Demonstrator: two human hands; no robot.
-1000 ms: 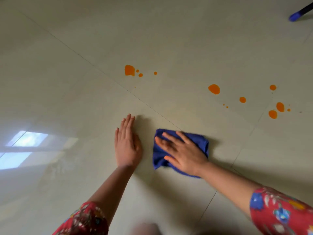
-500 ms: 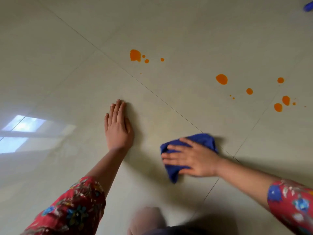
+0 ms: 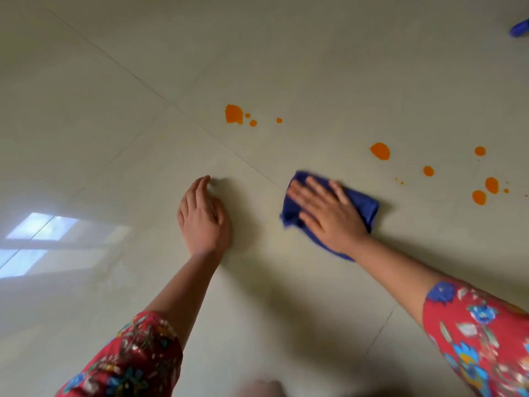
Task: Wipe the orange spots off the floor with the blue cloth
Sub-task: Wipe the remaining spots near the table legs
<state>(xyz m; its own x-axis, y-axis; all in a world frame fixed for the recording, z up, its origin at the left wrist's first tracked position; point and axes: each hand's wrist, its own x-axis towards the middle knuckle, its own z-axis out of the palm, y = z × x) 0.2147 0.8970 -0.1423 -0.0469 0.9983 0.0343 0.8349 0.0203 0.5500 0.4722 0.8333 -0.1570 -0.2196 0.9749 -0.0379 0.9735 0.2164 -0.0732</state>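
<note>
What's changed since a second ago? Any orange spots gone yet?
The right hand slid the blue cloth away from the left hand, toward the orange spots, pressing it flat. No spot has been wiped; all remain. The left hand stays on the floor.

Bare floor [image 3: 337, 90] around; left hand [image 3: 203, 217] beside blue cloth [image 3: 362, 206].

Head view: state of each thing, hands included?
blue cloth, bunched, on the floor, under the right hand
right hand, fingers straight, pressing the cloth
left hand, resting on the floor, holding nothing
orange spots, unwiped, clear of the cloth
blue object, at the frame edge, cut off
</note>
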